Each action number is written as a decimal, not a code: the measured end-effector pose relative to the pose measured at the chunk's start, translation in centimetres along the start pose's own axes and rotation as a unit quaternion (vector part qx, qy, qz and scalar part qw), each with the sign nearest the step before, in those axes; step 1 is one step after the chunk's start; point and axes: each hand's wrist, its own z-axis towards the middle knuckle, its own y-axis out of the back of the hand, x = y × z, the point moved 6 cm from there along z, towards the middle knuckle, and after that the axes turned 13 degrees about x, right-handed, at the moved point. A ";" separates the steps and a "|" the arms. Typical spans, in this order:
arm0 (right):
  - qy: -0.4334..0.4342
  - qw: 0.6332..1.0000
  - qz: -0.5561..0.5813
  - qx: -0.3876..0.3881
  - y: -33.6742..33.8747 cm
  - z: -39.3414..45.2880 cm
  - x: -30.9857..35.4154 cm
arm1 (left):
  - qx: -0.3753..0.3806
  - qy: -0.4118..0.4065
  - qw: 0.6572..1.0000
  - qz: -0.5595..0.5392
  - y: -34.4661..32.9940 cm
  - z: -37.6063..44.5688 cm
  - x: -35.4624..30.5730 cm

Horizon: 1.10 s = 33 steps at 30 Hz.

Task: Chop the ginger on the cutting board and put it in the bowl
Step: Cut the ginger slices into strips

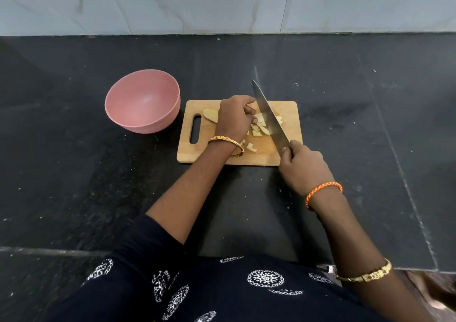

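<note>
While under knife (269, 117), ginger (261, 127) beside L hand (233, 118)

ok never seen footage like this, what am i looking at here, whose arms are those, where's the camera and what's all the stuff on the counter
There is no machine here: this is one picture from a wide-angle camera worn on a person's head, looking forward and down, so the two arms are the wearer's own.

On the dark counter lies a wooden cutting board with a handle slot at its left end. On it are pale pieces of ginger, some already cut, and one larger piece further left. To the left of the board stands a pink bowl, with nothing visible in it yet.

The right hand grips the handle of a large knife, whose blade slants across the ginger. The left hand has its fingers curled on the ginger beside the blade, steadying it.
</note>
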 end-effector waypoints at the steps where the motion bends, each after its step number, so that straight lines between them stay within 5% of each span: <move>1: 0.001 1.000 0.000 -0.001 -0.1 0.0 0.0 | -0.001 0.001 1.000 -0.001 0.0 0.1 0.1; 11: 0.027 0.999 -0.006 -0.034 0.5 -0.2 0.5 | 0.007 0.026 1.000 0.001 0.3 0.3 0.1; 33: -0.034 0.993 -0.101 0.054 -1.5 -1.4 0.2 | -0.062 0.012 0.998 -0.005 0.4 -0.9 -0.2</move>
